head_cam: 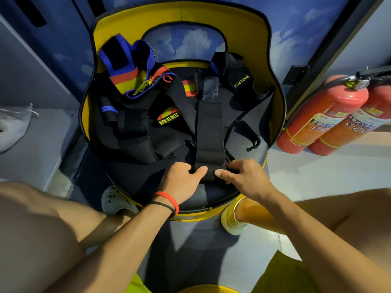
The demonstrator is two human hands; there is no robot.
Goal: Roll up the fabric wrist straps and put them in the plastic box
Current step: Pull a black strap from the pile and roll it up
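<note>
Hands first: we are pinching the near end of a black strap (209,132) between our left hand (182,180) and our right hand (243,178), each clamped on the small roll (209,173) that is forming there. Both thumbs are pressing on top of the roll while the other fingers are tucking in at its two ends, which, as we judge it, is keeping the turns tight and the edges even. The rest of the strap is lying flat and straight away from us across the dark seat (203,195) of a yellow chair (182,15), so that it is feeding in without twisting. Behind it, the other straps are waiting in a loose heap (135,115), among them a blue, red and yellow one (124,66) leaning against the chair back. We are not seeing any plastic box in this view, so we cannot tell where the finished roll is going. Two red fire extinguishers (330,117) are leaning well off to the right.
</note>
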